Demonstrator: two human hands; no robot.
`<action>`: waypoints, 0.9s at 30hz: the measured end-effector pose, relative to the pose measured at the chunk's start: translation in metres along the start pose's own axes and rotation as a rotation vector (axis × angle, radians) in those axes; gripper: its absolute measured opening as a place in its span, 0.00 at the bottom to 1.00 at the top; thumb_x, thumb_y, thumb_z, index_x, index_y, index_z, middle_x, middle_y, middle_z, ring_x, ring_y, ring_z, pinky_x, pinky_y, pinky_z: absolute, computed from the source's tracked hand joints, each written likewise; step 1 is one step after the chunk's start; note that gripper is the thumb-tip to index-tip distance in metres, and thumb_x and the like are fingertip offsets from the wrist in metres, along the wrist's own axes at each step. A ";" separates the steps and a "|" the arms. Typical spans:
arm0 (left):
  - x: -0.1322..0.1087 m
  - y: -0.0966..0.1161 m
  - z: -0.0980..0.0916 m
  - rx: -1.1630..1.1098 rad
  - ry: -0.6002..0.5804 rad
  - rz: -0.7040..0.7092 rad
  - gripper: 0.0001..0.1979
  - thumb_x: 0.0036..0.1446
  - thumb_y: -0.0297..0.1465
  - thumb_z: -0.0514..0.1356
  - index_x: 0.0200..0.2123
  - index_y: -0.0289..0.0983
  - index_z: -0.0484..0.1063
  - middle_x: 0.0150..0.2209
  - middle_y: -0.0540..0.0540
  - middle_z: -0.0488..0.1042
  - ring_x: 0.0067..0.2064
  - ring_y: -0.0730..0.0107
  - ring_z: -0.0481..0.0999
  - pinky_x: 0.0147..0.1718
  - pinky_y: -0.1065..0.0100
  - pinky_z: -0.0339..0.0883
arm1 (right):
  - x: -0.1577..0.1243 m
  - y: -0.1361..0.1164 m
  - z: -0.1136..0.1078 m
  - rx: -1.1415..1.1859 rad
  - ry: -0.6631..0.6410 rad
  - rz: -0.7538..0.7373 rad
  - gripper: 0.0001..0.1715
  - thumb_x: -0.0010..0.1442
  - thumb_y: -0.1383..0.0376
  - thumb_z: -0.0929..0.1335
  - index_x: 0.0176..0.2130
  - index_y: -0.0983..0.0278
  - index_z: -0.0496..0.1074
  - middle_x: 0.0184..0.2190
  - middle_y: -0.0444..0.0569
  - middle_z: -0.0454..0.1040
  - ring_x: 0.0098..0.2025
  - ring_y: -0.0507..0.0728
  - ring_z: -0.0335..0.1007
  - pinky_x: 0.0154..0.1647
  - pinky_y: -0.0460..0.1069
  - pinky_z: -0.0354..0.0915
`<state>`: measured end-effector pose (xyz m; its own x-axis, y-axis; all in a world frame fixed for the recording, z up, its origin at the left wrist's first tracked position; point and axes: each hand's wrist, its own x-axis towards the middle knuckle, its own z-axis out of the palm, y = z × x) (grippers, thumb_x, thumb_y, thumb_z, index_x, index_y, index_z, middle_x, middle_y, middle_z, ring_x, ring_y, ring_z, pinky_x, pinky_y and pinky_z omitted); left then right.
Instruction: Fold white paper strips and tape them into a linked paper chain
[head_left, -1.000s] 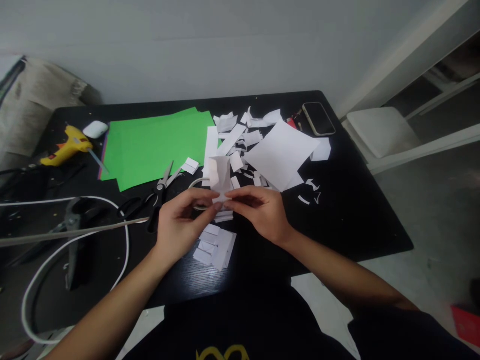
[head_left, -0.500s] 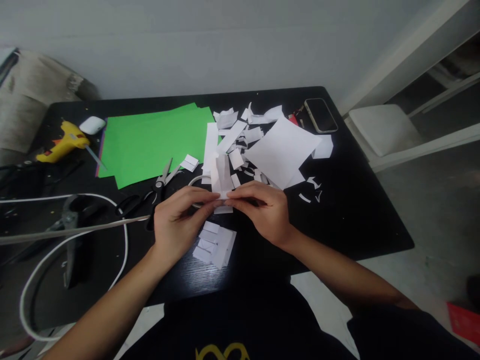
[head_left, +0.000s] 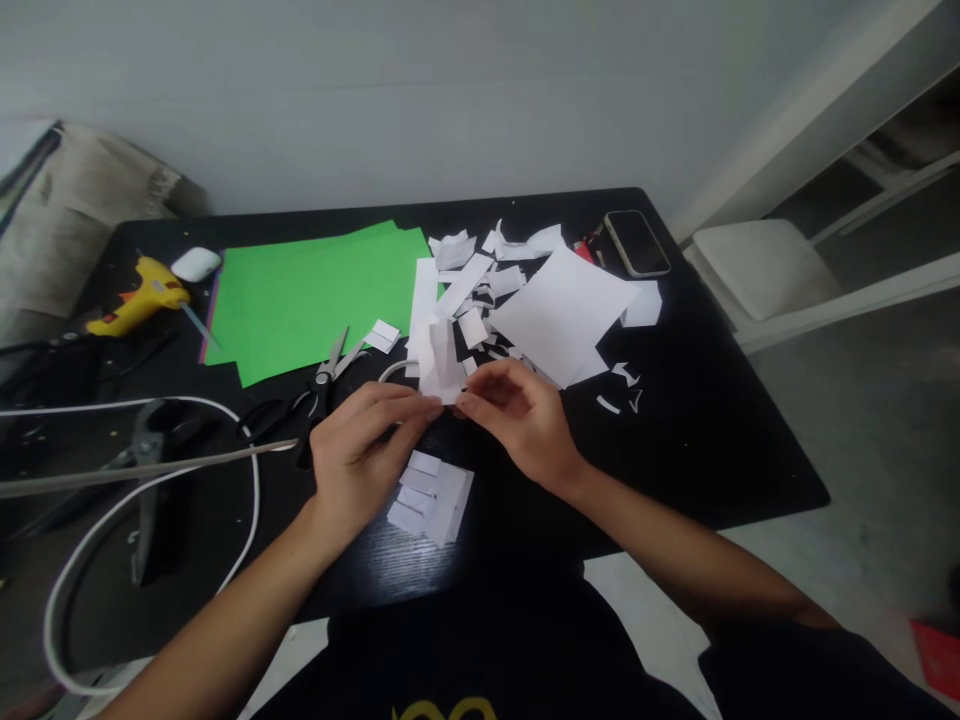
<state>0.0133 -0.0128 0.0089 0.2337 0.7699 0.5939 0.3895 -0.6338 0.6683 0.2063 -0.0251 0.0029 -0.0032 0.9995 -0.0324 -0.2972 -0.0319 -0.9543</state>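
Note:
Between my hands a creased white paper strip (head_left: 441, 362) points away from me over the black table. My left hand (head_left: 367, 435) pinches its near left corner between thumb and fingertips. My right hand (head_left: 525, 420) has thumb and fingers closed at the near right corner of the same strip. Close to my body, below the strip, lies a small pile of folded white paper pieces (head_left: 431, 498). Black-handled scissors (head_left: 324, 378) rest half spread just beyond my left hand, beside a small folded paper piece (head_left: 382, 336).
Green paper sheets (head_left: 315, 300) lie at the back left, near a yellow glue gun (head_left: 150, 297) and a white case (head_left: 196, 264). White scraps (head_left: 510, 280) and a larger white sheet (head_left: 566, 310) spread behind my hands. A phone (head_left: 637, 243) lies back right; a white cable (head_left: 255, 490) loops left.
The near end of the strip, which stuck out below my fingertips, no longer shows there; it seems folded up. The whole view has shifted slightly.

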 end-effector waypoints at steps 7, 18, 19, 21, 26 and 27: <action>-0.001 -0.001 0.002 0.021 -0.021 0.007 0.09 0.62 0.23 0.69 0.42 0.42 0.83 0.38 0.47 0.84 0.40 0.66 0.83 0.38 0.63 0.79 | 0.008 -0.002 -0.007 0.169 -0.098 0.372 0.23 0.53 0.58 0.82 0.41 0.62 0.72 0.35 0.45 0.83 0.37 0.55 0.84 0.45 0.52 0.82; 0.007 -0.006 -0.011 0.036 -0.075 0.016 0.14 0.59 0.27 0.69 0.49 0.42 0.75 0.44 0.45 0.78 0.45 0.61 0.79 0.46 0.57 0.75 | 0.012 0.001 -0.008 0.115 -0.061 0.334 0.24 0.47 0.61 0.84 0.34 0.62 0.71 0.29 0.40 0.79 0.31 0.52 0.82 0.38 0.49 0.83; 0.010 -0.007 -0.014 0.073 -0.095 0.045 0.18 0.58 0.28 0.69 0.52 0.42 0.74 0.48 0.43 0.77 0.51 0.56 0.78 0.52 0.52 0.74 | 0.011 0.001 -0.008 0.090 -0.073 0.329 0.23 0.47 0.61 0.84 0.33 0.63 0.72 0.29 0.41 0.79 0.31 0.52 0.82 0.39 0.49 0.83; 0.014 -0.007 -0.018 0.159 -0.164 0.086 0.21 0.58 0.28 0.69 0.55 0.43 0.73 0.55 0.40 0.74 0.58 0.50 0.75 0.58 0.46 0.71 | 0.011 0.001 -0.009 0.043 -0.094 0.315 0.21 0.47 0.61 0.84 0.33 0.63 0.73 0.30 0.41 0.79 0.32 0.52 0.81 0.38 0.48 0.82; 0.016 -0.009 -0.019 0.207 -0.240 0.157 0.21 0.58 0.28 0.69 0.54 0.45 0.72 0.59 0.39 0.70 0.60 0.47 0.74 0.55 0.45 0.75 | 0.012 0.003 -0.012 -0.064 -0.121 0.288 0.14 0.51 0.63 0.81 0.36 0.63 0.79 0.31 0.43 0.78 0.31 0.51 0.80 0.36 0.48 0.82; 0.016 -0.009 -0.019 0.197 -0.245 0.164 0.21 0.58 0.28 0.69 0.54 0.45 0.72 0.60 0.40 0.69 0.60 0.48 0.75 0.53 0.46 0.77 | 0.012 0.003 -0.013 -0.077 -0.121 0.288 0.12 0.52 0.64 0.81 0.36 0.63 0.80 0.31 0.43 0.79 0.31 0.51 0.79 0.36 0.48 0.82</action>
<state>-0.0033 0.0036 0.0204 0.5048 0.6694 0.5450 0.4877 -0.7421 0.4599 0.2177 -0.0129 -0.0042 -0.1914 0.9426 -0.2737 -0.1947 -0.3098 -0.9307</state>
